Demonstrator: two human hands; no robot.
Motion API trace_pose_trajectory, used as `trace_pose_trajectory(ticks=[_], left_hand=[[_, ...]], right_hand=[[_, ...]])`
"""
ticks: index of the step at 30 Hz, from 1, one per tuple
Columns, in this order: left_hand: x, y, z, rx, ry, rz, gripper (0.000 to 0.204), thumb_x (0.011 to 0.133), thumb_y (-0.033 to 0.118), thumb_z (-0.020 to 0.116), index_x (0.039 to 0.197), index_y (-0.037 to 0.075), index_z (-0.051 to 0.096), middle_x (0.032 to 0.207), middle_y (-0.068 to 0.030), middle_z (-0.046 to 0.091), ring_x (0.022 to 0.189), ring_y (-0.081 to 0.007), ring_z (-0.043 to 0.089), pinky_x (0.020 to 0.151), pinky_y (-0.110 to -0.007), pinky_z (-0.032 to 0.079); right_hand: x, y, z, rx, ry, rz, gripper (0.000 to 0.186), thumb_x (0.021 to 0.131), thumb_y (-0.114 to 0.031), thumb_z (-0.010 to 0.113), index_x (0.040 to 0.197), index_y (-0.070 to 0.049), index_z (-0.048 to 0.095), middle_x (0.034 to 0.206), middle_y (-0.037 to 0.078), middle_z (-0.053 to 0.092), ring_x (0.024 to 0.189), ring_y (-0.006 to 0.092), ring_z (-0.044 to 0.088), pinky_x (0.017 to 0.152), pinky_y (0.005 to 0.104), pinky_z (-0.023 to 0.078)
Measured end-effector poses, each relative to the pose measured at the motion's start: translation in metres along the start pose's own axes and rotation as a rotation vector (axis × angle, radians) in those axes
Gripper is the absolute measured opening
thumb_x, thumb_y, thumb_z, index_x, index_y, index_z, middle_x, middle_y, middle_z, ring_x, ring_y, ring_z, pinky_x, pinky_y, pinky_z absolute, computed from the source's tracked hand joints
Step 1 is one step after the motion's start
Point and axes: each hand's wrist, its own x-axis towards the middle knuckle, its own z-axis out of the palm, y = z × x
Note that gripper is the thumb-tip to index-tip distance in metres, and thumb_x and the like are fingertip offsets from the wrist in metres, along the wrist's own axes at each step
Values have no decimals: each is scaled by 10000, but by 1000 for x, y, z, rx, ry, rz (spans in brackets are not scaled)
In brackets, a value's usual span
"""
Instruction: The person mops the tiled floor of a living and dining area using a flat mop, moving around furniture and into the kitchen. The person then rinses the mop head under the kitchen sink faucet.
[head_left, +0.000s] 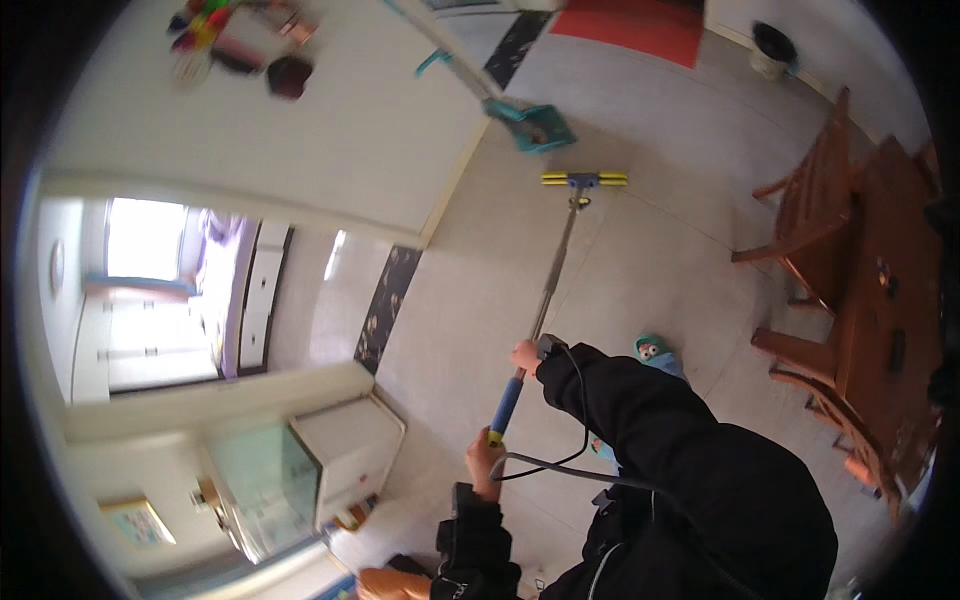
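Observation:
A long sponge mop (552, 280) stretches away from me, its yellow head (584, 180) flat on the pale tiled floor. My right hand (526, 358) is closed around the metal pole, just past the blue grip. Nearer to me, my left hand (484, 464) wraps the end of the handle, beside a yellow collar. A dark cable loops between my two sleeves. Just beyond the mop head stands a teal dustpan (540, 128) with some dark debris in it, its long handle leaning along the wall.
Brown wooden chairs (800, 220) and a wooden table (890, 290) stand on the right. A red mat (640, 28) and a dark-rimmed bin (772, 50) lie farther off. To the left, a doorway with a dark threshold strip (388, 308) opens onto a bedroom. My slipper (655, 350) shows below.

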Motion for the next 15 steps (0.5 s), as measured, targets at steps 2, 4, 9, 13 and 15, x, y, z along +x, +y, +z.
trace_pose_trajectory(ticks=[2, 4, 9, 13, 15], left_hand=[[39, 56, 23, -49, -90, 20, 291, 666, 153, 556, 954, 110, 550, 662, -185, 572, 638, -363, 565, 541, -443, 445], [48, 114, 62, -124, -223, 65, 342, 671, 174, 555, 995, 77, 506, 669, -220, 560, 656, -399, 551, 537, -476, 430], [-16, 256, 191, -732, -647, 253, 394, 745, 298, 504, 1063, 68, 458, 856, -162, 538, 769, -320, 526, 667, -417, 407], [-61, 265, 252, -623, -558, 981, 403, 819, 386, 407, 1121, 123, 460, 1053, -95, 527, 891, -239, 494, 775, -396, 396], [-71, 237, 253, -293, -190, 1364, 420, 814, 369, 406, 1153, 124, 442, 1077, -107, 521, 901, -241, 491, 694, -439, 418]], right_hand=[[25, 29, -61, -278, 75, -100, 193, 670, -189, 496, 602, -28, 580, 617, 154, 561, 546, 307, 553, 472, 417, 442], [12, 63, -122, -559, 125, -171, 166, 668, -168, 501, 612, -47, 599, 653, 140, 572, 616, 300, 568, 518, 420, 445], [-95, 163, -239, -663, 304, 57, 173, 697, -129, 476, 629, -42, 609, 639, 138, 579, 597, 301, 579, 509, 416, 455], [-154, 213, -223, -449, 234, 163, 126, 713, -129, 485, 636, -38, 524, 562, 157, 524, 595, 315, 573, 488, 435, 428], [-164, 208, -182, -105, 489, 286, 121, 717, -129, 484, 639, -43, 519, 566, 168, 521, 594, 321, 569, 489, 442, 420]])
